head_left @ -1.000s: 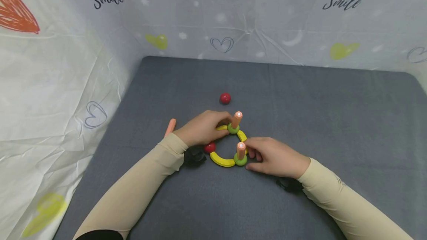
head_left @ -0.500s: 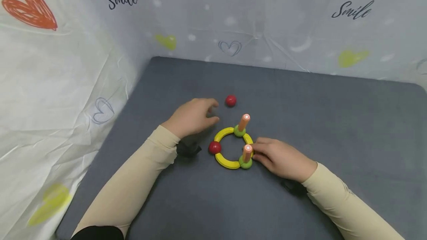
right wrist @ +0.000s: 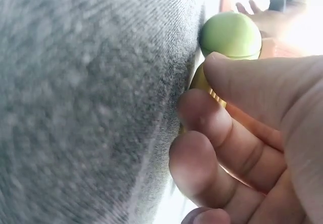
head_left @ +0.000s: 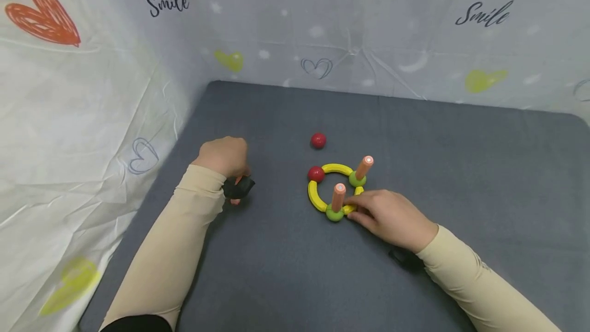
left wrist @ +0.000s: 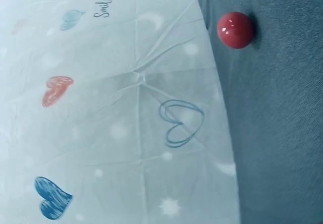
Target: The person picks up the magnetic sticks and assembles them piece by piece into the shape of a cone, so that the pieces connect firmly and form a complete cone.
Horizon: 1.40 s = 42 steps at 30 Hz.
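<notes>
In the head view a ring of yellow curved pieces lies on the dark table, joined by a red ball and two green balls. An orange peg and a second orange peg rise from the green balls. My right hand pinches the ring's yellow near-right part, close to a green ball in the right wrist view. Off to the left, my left hand hovers with fingers downward over a loose orange stick, mostly hidden beneath hand and wrist camera.
A loose red ball sits beyond the ring; it also shows in the left wrist view. The grey table meets a white printed sheet at the back and left.
My left hand has let go of the ring and moved left to the loose stick. The ring has turned clockwise, its red ball moving away from me, with my right hand still at it.
</notes>
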Each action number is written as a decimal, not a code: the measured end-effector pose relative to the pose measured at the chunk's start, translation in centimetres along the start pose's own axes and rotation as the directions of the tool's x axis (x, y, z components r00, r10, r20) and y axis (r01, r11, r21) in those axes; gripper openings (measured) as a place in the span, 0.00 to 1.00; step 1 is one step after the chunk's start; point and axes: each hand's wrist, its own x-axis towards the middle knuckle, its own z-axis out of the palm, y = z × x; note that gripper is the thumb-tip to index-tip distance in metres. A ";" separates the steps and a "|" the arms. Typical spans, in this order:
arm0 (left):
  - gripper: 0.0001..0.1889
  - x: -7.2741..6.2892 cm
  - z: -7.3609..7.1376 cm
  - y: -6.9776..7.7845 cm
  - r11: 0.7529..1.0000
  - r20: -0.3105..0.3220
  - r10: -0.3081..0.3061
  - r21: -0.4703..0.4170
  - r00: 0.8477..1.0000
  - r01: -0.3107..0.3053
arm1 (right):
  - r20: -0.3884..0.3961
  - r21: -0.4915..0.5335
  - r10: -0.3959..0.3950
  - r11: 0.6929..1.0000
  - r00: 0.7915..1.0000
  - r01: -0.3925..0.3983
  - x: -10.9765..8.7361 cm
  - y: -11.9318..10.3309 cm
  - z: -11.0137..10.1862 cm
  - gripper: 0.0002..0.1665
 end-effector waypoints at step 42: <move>0.06 2.2 3.7 6.4 0.488 -0.600 0.599 -0.250 0.529 -0.836 | 0.067 0.093 -0.033 0.995 0.997 0.026 -0.1 -1.7 0.7 0.06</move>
